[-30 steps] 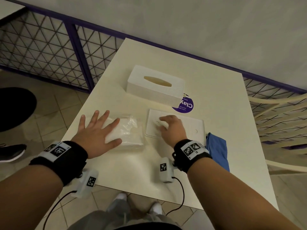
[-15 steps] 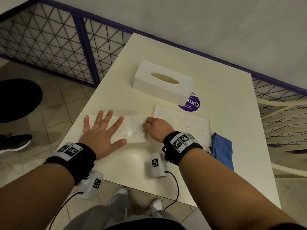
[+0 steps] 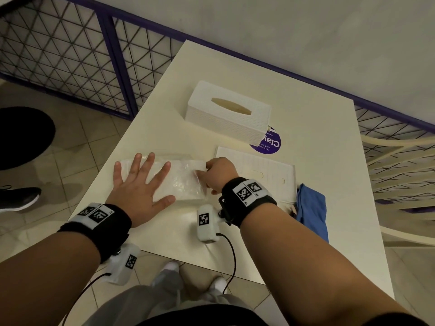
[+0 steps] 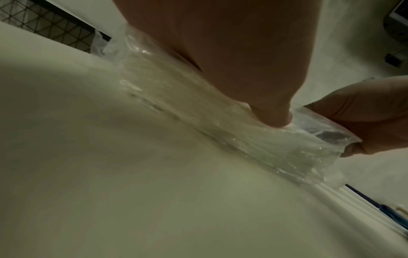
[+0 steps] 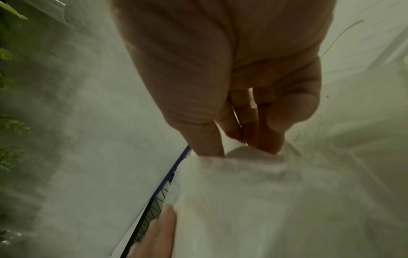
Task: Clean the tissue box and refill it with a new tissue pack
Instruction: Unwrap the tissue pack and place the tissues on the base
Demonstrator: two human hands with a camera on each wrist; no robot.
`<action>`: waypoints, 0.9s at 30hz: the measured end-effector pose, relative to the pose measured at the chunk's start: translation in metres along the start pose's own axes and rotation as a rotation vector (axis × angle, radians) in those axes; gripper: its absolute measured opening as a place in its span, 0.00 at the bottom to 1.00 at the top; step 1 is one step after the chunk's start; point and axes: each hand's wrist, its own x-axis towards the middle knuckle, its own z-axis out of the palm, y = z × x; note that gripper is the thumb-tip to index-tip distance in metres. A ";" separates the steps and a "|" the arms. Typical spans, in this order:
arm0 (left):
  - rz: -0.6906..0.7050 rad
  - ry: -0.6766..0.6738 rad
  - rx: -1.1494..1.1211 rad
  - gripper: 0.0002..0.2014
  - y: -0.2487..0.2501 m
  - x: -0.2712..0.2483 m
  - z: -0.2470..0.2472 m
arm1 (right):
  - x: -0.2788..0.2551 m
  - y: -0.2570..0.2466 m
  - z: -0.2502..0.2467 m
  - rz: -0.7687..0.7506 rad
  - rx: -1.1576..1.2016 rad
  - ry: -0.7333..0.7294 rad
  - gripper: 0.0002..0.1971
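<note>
A new tissue pack (image 3: 181,182) in clear plastic wrap lies near the table's front left corner. My left hand (image 3: 138,187) lies flat on it with spread fingers, pressing it down. My right hand (image 3: 217,175) pinches the plastic wrap at the pack's right end; the wrist views show the wrap (image 4: 326,139) and the same wrap (image 5: 243,162) bunched between its thumb and fingers. The white tissue box (image 3: 227,112) stands upside-open behind, its oval slot facing up. Its flat white base plate (image 3: 266,170) lies to the right of the pack.
A blue cloth (image 3: 312,208) lies at the table's right front. A purple round sticker (image 3: 270,143) is on the cream table (image 3: 306,95). A wire-mesh fence (image 3: 58,52) runs left, a cream chair (image 3: 400,149) stands right, and a person's black shoe (image 3: 18,198) is on the floor.
My right hand left the base plate, moved left to the pack's right end and took hold of the wrap. The left hand stayed flat on the pack.
</note>
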 end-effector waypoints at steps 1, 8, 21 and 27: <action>-0.001 0.001 0.002 0.40 0.000 0.000 0.001 | 0.001 -0.001 0.002 -0.019 -0.049 0.014 0.18; -0.015 0.005 -0.022 0.41 0.001 -0.001 0.003 | -0.001 -0.006 0.006 -0.071 0.033 0.170 0.05; -0.163 -0.009 -0.010 0.64 0.000 -0.014 -0.035 | -0.007 -0.044 -0.017 -0.171 -0.012 0.046 0.10; -0.286 0.094 -0.022 0.60 0.000 -0.018 -0.039 | -0.017 -0.062 -0.040 -0.343 -0.086 0.265 0.18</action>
